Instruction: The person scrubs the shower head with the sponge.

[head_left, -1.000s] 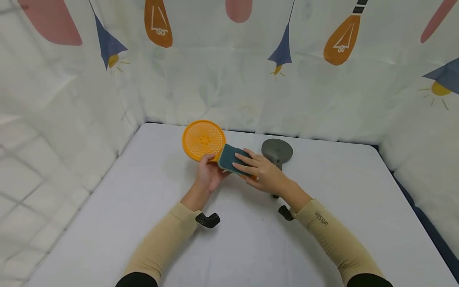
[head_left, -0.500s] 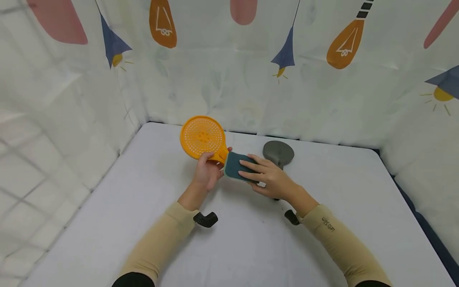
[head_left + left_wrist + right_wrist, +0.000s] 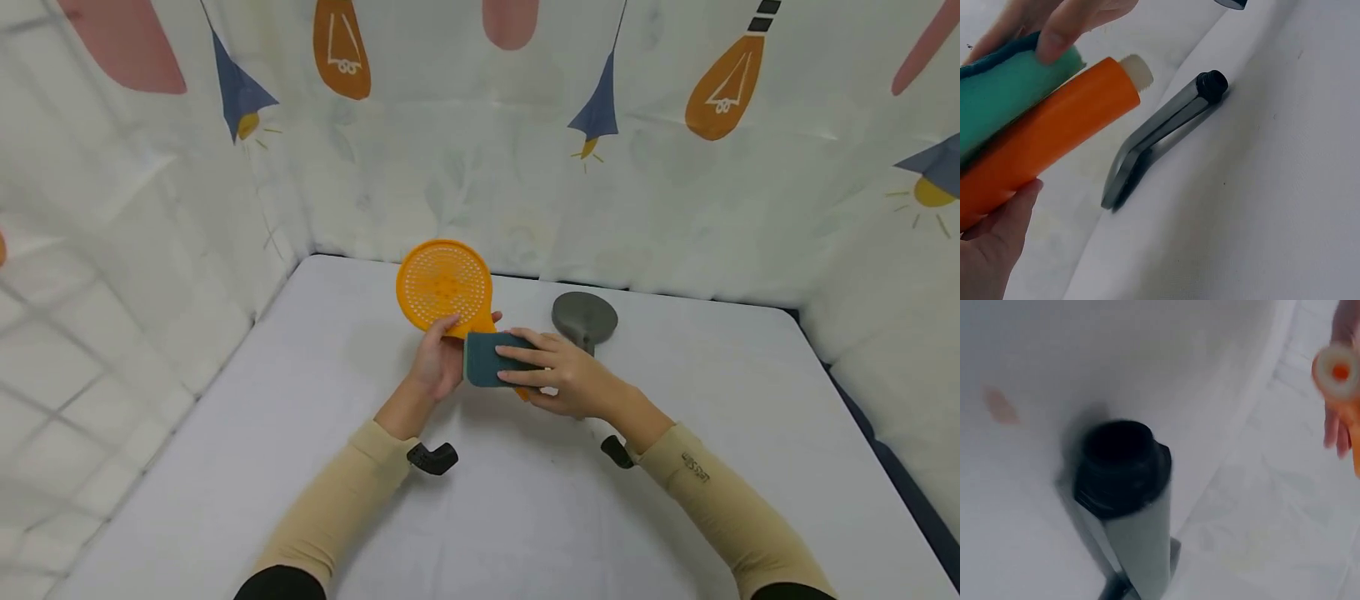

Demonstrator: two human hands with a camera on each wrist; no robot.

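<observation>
My left hand [image 3: 438,362] grips an orange shower head [image 3: 444,283] near its neck. Its round face, full of small holes, tilts up toward the head camera. My right hand [image 3: 566,375] pinches a sponge [image 3: 483,360] against the handle, with fingers spread over the dark teal scouring side. In the left wrist view the green foam side of the sponge [image 3: 1013,103] lies along the orange handle [image 3: 1066,125], which ends in a pale threaded tip. The sponge hides much of the handle in the head view.
A dark grey shower head [image 3: 585,318] lies on the white table [image 3: 487,508], just beyond my right hand, partly hidden by it. Its handle shows a black threaded end [image 3: 1119,462] in the right wrist view. A printed curtain [image 3: 480,167] hangs behind the table.
The sponge and my right hand have moved down and slightly right. The orange shower head has tilted more upright, its face shifting left and then right. The grey shower head stays put.
</observation>
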